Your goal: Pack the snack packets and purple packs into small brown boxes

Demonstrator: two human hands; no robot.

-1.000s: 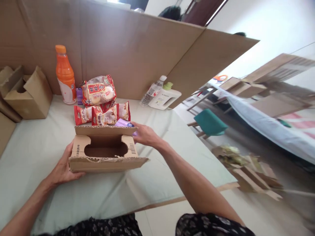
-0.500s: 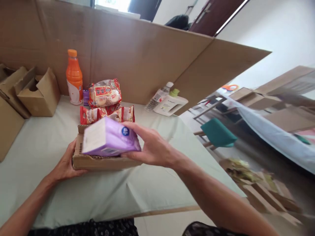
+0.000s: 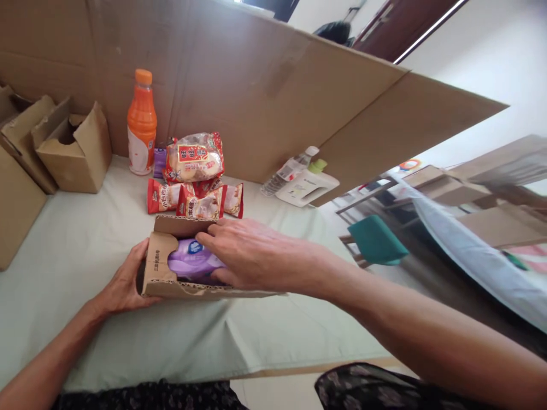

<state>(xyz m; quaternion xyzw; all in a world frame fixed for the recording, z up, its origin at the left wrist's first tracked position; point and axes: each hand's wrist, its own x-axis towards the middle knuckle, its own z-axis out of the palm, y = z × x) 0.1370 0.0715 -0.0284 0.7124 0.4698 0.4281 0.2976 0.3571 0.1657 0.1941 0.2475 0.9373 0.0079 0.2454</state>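
Observation:
A small open cardboard box (image 3: 160,259) lies on the cloth-covered table in front of me. My left hand (image 3: 128,282) grips its left end, the thumb along the near bottom edge and the fingers up the side. Inside the box sits a purple tissue pack (image 3: 190,265) with a round blue logo, partly covered by the box's notched end flap. My right hand (image 3: 252,253) reaches over the box with thumb and fingers around the pack's right part. Its grip on the far side of the pack is hidden.
Behind the box lie red-and-white snack packets (image 3: 200,202) and a rice cracker bag (image 3: 194,156). An orange bottle (image 3: 142,122), clear bottle (image 3: 290,171) and white jug (image 3: 305,185) stand near a cardboard screen (image 3: 239,97). Open cartons (image 3: 77,154) stand left; a teal chair (image 3: 378,239) is right.
The purple tissue pack has gone from tilted above the cardboard box down into it, with my right hand following. My left hand stays on the box. The view has shifted slightly.

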